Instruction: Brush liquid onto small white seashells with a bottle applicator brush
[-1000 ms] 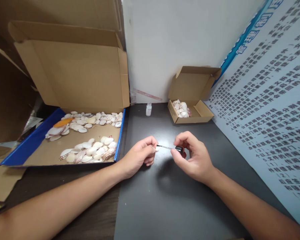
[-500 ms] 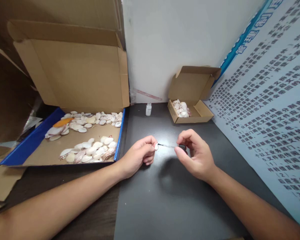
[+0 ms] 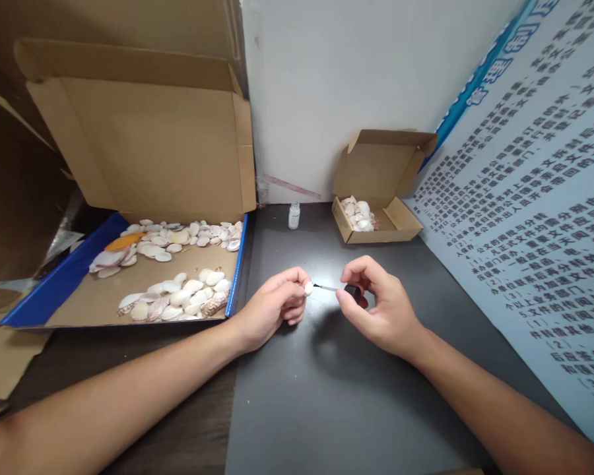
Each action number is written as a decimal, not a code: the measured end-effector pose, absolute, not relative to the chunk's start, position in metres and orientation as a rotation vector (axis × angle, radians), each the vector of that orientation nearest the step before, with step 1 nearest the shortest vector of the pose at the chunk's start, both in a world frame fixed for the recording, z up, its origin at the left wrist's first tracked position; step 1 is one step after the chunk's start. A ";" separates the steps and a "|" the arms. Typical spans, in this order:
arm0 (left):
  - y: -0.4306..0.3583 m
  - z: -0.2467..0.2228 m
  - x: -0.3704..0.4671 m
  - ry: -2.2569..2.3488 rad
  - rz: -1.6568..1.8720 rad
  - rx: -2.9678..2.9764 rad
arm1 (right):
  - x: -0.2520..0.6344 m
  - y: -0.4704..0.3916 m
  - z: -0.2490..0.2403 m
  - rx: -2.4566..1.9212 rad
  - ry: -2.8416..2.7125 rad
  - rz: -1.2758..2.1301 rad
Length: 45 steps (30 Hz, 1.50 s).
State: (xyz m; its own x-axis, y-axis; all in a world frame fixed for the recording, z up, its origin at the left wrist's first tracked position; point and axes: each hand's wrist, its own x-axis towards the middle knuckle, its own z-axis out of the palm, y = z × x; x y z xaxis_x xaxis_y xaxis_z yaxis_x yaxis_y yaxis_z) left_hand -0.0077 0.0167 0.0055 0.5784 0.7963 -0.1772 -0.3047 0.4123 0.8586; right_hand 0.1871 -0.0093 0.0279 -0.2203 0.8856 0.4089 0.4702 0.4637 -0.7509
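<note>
My left hand (image 3: 277,305) is closed, pinching a small white shell (image 3: 309,288) between thumb and fingertips. Opposite it, my right hand (image 3: 376,305) grips a thin brush (image 3: 327,287) by its dark cap, which is partly hidden by the fingers. The brush's dark tip points left and meets the shell's edge. A small glass bottle (image 3: 294,216), uncapped, stands upright on the dark table behind my hands.
At the left, an open blue-edged box (image 3: 236,277) holds many shells in two groups. A smaller open cardboard box (image 3: 400,224) with white shells sits at the back right. A printed sheet (image 3: 539,198) rises along the right side.
My right hand has shifted slightly left, bringing the brush and its cap nearer to my left hand. My left hand has hardly moved, with the shell turned slightly.
</note>
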 end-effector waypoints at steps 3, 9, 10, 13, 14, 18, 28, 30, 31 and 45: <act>0.017 0.005 -0.008 0.646 0.751 0.887 | 0.188 -0.009 0.028 -1.100 -1.834 0.615; 0.018 0.005 -0.008 0.644 0.748 0.878 | 0.189 -0.009 0.026 -1.081 -1.883 0.650; 0.018 0.005 -0.008 0.644 0.750 0.879 | 0.189 -0.009 0.026 -1.100 -1.876 0.641; 0.018 0.005 -0.008 0.646 0.755 0.879 | 0.190 -0.009 0.025 -1.062 -1.847 0.642; 0.018 0.005 -0.008 0.645 0.755 0.877 | 0.189 -0.009 0.025 -1.042 -1.842 0.648; 0.017 0.006 -0.008 0.644 0.753 0.877 | 0.188 -0.008 0.024 -1.095 -1.849 0.652; 0.018 0.006 -0.007 0.644 0.760 0.870 | 0.187 -0.010 0.027 -1.093 -1.842 0.635; 0.018 0.006 -0.007 0.639 0.762 0.877 | 0.187 -0.009 0.027 -1.116 -1.841 0.623; 0.017 0.006 -0.007 0.639 0.763 0.878 | 0.187 -0.009 0.027 -1.105 -1.840 0.621; 0.017 0.008 -0.006 0.671 0.771 0.881 | 0.187 -0.010 0.028 -1.022 -1.846 0.657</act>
